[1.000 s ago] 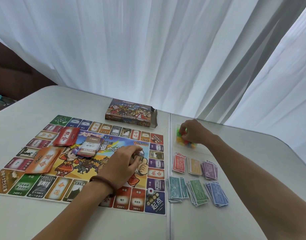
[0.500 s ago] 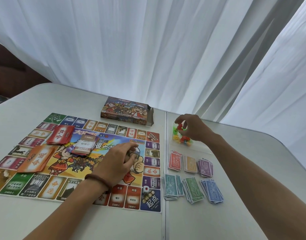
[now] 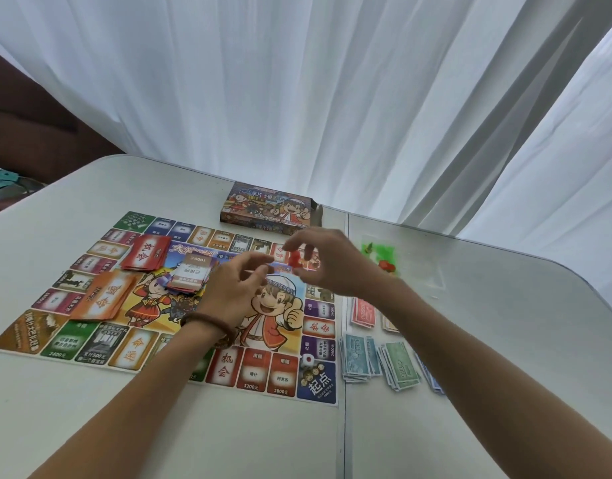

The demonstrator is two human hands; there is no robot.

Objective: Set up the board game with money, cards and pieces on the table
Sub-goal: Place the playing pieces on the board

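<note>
Card stacks (image 3: 145, 253) lying on board (image 3: 252, 373), box (image 3: 270, 210) sitting beyond | right hand (image 3: 335, 267) pinching red piece (image 3: 295, 259) | left hand (image 3: 233, 290) curling beside it, contents unclear

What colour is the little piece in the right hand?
Red; the little piece shows best in the head view.

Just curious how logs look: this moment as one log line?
right hand: pinches red piece above board | left hand: raised beside it | money stacks: right of board

Left hand (image 3: 235, 288) loose, open; right hand (image 3: 335, 267) close beside, fingertips around red piece (image 3: 295, 259)
</note>
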